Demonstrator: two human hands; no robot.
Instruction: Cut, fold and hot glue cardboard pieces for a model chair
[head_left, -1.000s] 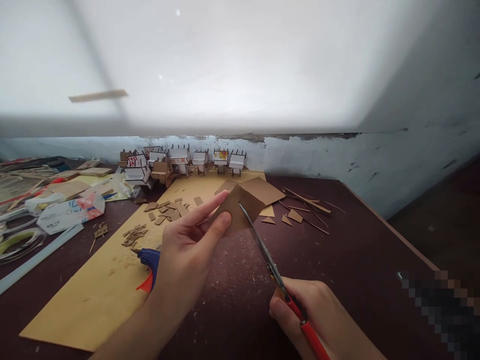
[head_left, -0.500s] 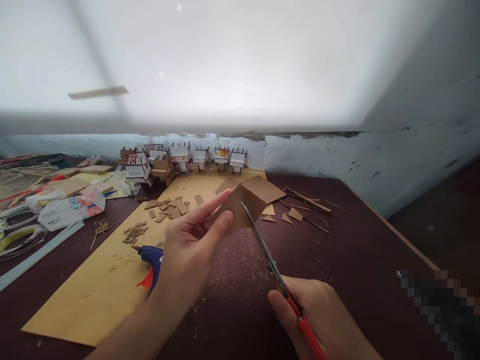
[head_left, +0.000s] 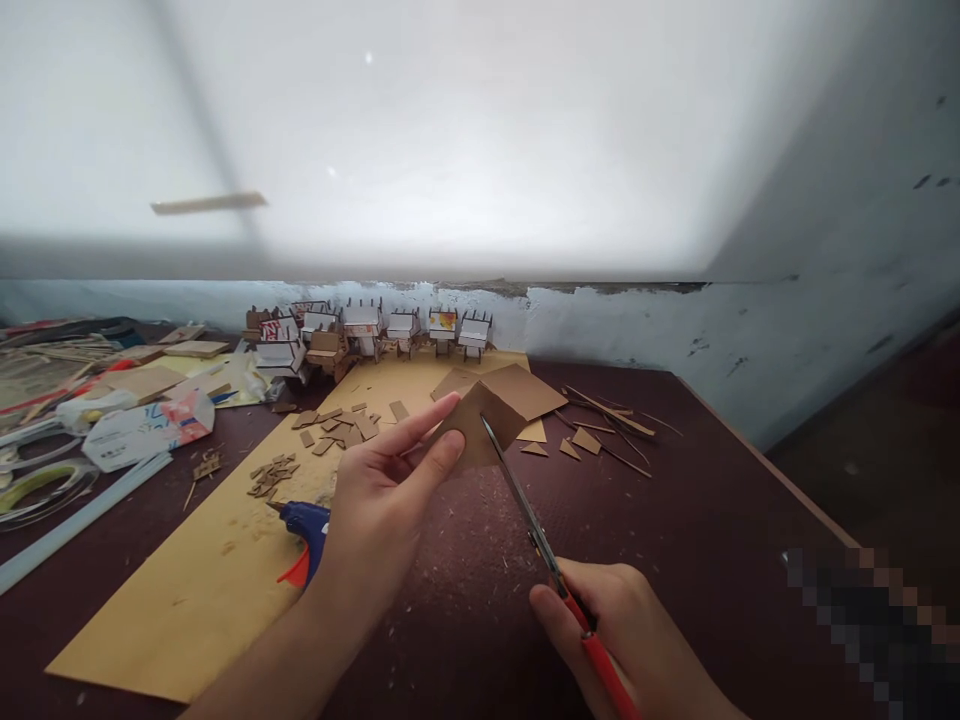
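Note:
Between thumb and fingers, my left hand (head_left: 390, 490) pinches a small brown piece of cardboard (head_left: 484, 425), held up above the table with one corner pointing away. My right hand (head_left: 611, 615) is wrapped round the red handles of a pair of scissors (head_left: 532, 515). Their blades lie across the right part of the cardboard, tips near its middle. Beside my left wrist a blue glue gun (head_left: 306, 530) with an orange trigger lies partly hidden. Larger brown cardboard sheets (head_left: 525, 388) rest behind the held piece.
A yellow board (head_left: 150, 610) on the dark table (head_left: 480, 640) carries small cardboard pieces (head_left: 345, 428). Several miniature cardboard chairs (head_left: 364, 325) line the wall. Strips (head_left: 611, 410) and offcuts (head_left: 585, 440) lie right. Glue sticks (head_left: 82, 520) and tape rolls (head_left: 45, 490) lie left.
The camera view has tilted slightly, so the scene sits a little lower. Both hands, the cardboard and the scissors keep nearly the same pose relative to each other.

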